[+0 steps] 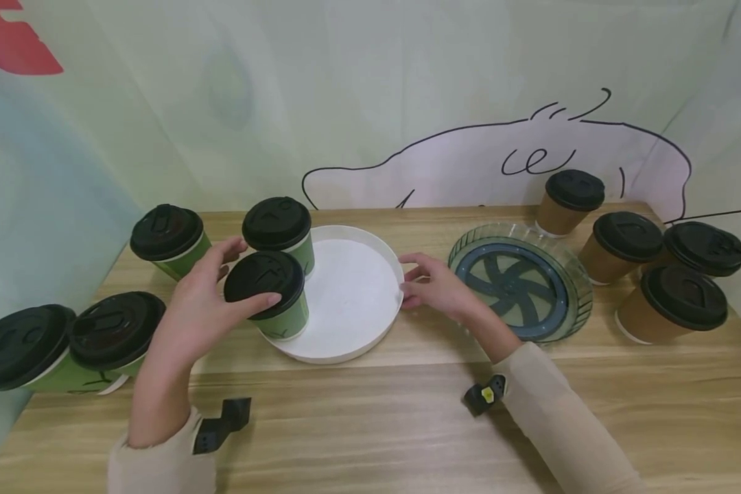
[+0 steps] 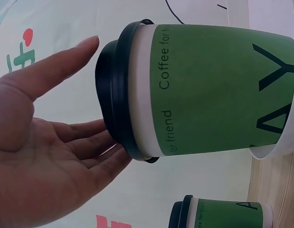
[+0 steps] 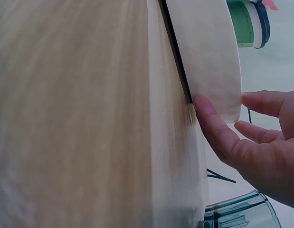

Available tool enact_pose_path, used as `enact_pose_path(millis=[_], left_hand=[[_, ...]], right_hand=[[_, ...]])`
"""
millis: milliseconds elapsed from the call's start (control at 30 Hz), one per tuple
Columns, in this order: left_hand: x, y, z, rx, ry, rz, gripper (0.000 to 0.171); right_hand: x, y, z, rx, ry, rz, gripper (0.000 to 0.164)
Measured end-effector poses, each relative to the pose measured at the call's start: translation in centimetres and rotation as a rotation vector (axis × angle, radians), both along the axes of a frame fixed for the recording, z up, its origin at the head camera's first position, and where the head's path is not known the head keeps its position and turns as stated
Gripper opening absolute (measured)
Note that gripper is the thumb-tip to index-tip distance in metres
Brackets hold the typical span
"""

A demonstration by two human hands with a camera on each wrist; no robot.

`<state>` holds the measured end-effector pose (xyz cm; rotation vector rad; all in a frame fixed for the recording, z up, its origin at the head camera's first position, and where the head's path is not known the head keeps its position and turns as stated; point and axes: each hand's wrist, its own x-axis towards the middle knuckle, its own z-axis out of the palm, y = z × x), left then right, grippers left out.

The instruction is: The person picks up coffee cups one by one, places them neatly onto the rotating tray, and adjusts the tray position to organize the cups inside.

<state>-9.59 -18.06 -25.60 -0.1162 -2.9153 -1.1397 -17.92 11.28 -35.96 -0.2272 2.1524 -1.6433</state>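
A round white tray (image 1: 352, 302) lies on the table, with a green paper cup (image 1: 284, 317) with a black lid standing at its near left side. A second green cup (image 1: 276, 223) stands just behind that one. My left hand (image 1: 200, 302) is spread around the front cup's lid, thumb on the near side. In the left wrist view the thumb (image 2: 66, 66) is apart from the lid (image 2: 116, 95), while the other fingertips reach its edge. My right hand (image 1: 435, 285) holds the tray's right rim; the right wrist view shows its fingers (image 3: 263, 102) on the rim and lower edge.
More green lidded cups stand at the left, including one at the back (image 1: 171, 237) and one nearer (image 1: 117, 333). A ribbed clear dish (image 1: 583, 295) with a blue pinwheel pattern lies right of the tray. Several brown lidded cups (image 1: 620, 247) stand at the far right, before a printed backdrop.
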Motion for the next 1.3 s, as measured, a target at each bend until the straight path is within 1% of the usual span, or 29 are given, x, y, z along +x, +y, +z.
enact_pose_path(millis=[233,400,667,933,1167,1300], left_hand=[[0.2,-0.2,0.2,-0.009,-0.025,0.011,0.091],[0.6,-0.6,0.4,0.002,-0.038,0.027,0.091],[1.0,-1.2,0.4,-0.013,-0.017,0.051,0.084],[1.4,-2.0,0.3,-0.043,0.012,0.068,0.082],[1.8,-2.7,0.5,-0.044,-0.012,0.091,0.082],[2.1,-3.2,0.4,-0.074,-0.024,0.11,0.083]], right_hand=[[0.1,0.0,0.1,-0.006,-0.005,-0.003,0.05],[0.1,0.0,0.1,-0.007,-0.005,0.0,0.05],[0.1,-0.1,0.1,0.002,0.001,-0.003,0.049],[0.1,0.0,0.0,-0.001,0.0,0.001,0.05],[0.1,0.0,0.0,-0.014,-0.004,-0.001,0.05],[0.0,-0.1,-0.1,-0.017,-0.007,-0.003,0.05]])
